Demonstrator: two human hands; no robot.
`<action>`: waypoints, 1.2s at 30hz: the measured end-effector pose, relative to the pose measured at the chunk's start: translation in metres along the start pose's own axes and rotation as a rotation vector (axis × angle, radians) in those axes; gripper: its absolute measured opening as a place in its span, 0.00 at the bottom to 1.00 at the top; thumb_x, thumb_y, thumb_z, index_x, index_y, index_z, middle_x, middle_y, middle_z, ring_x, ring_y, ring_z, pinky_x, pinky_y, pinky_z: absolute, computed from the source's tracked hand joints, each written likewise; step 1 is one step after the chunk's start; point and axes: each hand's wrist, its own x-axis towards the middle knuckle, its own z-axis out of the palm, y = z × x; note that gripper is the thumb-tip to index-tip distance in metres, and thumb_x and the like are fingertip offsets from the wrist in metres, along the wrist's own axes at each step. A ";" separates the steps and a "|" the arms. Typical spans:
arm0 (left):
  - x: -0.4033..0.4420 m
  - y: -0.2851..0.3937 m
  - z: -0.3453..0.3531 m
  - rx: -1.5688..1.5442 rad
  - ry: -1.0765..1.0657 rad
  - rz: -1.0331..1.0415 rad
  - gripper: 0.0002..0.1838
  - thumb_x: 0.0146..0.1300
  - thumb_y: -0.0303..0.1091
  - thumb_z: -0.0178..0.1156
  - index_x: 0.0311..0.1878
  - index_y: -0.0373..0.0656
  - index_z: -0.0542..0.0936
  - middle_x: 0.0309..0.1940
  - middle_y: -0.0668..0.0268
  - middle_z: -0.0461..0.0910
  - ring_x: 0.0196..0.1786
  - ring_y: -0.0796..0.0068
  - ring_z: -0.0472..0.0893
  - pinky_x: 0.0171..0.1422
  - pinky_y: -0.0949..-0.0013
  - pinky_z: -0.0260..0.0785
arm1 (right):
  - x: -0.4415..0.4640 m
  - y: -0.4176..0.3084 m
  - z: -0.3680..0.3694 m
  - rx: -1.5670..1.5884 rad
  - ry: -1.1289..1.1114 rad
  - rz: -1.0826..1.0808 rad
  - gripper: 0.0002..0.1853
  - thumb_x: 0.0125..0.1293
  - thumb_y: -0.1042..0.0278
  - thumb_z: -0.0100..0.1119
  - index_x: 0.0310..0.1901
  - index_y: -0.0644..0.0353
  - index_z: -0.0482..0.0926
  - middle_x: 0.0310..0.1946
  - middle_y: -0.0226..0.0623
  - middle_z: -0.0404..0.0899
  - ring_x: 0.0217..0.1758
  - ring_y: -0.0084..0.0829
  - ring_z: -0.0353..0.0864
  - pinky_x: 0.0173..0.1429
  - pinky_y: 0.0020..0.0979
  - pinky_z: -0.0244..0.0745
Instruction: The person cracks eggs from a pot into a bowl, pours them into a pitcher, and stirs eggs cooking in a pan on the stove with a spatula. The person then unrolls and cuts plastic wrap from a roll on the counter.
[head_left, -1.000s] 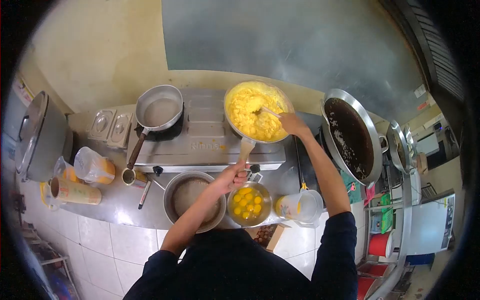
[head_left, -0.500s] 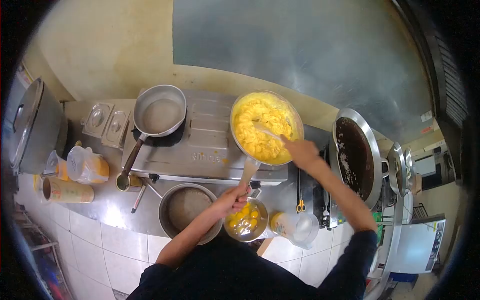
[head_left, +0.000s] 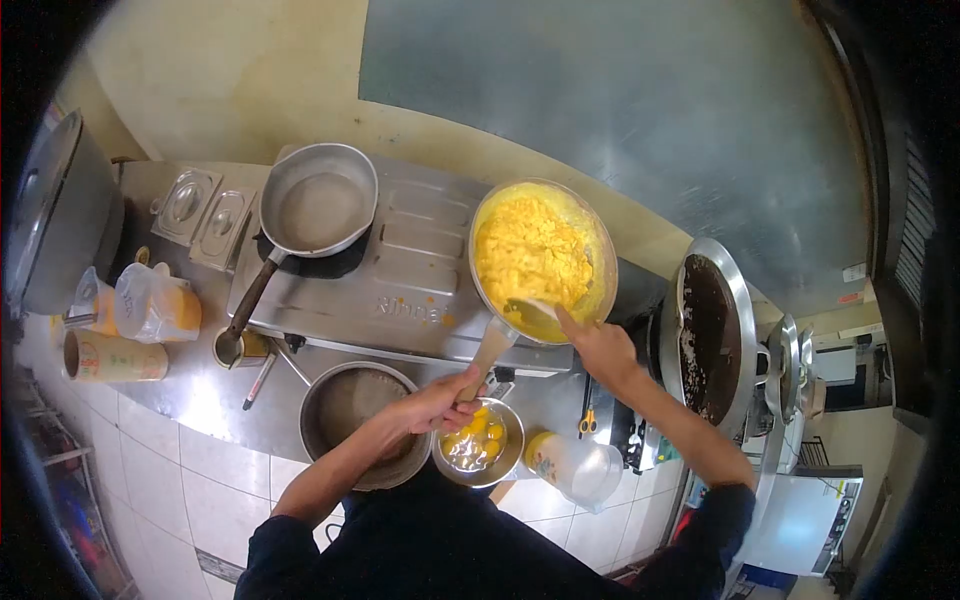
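Note:
My left hand [head_left: 437,405] is wrapped round the pale handle of a frying pan [head_left: 602,245] on the right side of the stove. Soft yellow scrambled eggs [head_left: 530,245] fill much of the pan, and a yellow film coats its wall. My right hand [head_left: 603,352] grips a pale-handled spatula [head_left: 544,308], whose end is down in the pan on the side near the handle. Just below my left hand stands a metal bowl [head_left: 516,425] with several raw egg yolks [head_left: 485,435] in it. An empty-looking saucepan [head_left: 310,425] sits partly under my left forearm.
A second saucepan [head_left: 320,205] rests on the left burner of the stove [head_left: 410,260]. To the right is a wide pan of dark liquid [head_left: 715,320]. A plastic jug [head_left: 575,465] and yellow-handled scissors [head_left: 588,422] lie near the front edge. Lidded metal containers [head_left: 205,215] stand at left.
My right hand has drawn the spatula from the middle of the eggs toward the pan's handle side. My left hand keeps its hold on the handle. The camera view has shifted slightly.

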 end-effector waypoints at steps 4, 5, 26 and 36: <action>0.003 -0.012 0.005 -0.020 0.035 0.076 0.23 0.71 0.61 0.41 0.41 0.47 0.66 0.20 0.78 0.56 0.17 0.86 0.53 0.20 0.79 0.45 | 0.041 0.005 0.005 0.308 0.242 0.148 0.19 0.70 0.56 0.50 0.60 0.49 0.72 0.27 0.45 0.81 0.26 0.40 0.83 0.27 0.39 0.76; 0.005 -0.016 0.005 -0.020 0.078 0.096 0.23 0.71 0.60 0.42 0.41 0.47 0.66 0.20 0.77 0.56 0.17 0.86 0.53 0.20 0.78 0.45 | 0.049 0.014 0.020 0.303 0.239 0.143 0.19 0.70 0.56 0.50 0.60 0.49 0.72 0.27 0.45 0.81 0.26 0.40 0.83 0.27 0.39 0.76; 0.007 -0.015 0.001 -0.043 0.068 0.105 0.23 0.70 0.59 0.44 0.42 0.47 0.68 0.21 0.76 0.59 0.18 0.86 0.54 0.19 0.79 0.44 | -0.015 -0.016 -0.071 0.043 -0.173 0.111 0.13 0.69 0.66 0.44 0.51 0.60 0.70 0.26 0.48 0.81 0.31 0.51 0.83 0.35 0.49 0.78; 0.010 -0.022 -0.002 -0.041 0.065 0.151 0.21 0.71 0.59 0.44 0.41 0.48 0.68 0.21 0.76 0.59 0.17 0.87 0.55 0.19 0.78 0.44 | 0.007 0.030 -0.086 0.117 -0.006 0.179 0.13 0.65 0.67 0.46 0.48 0.56 0.75 0.29 0.50 0.81 0.34 0.50 0.83 0.38 0.49 0.78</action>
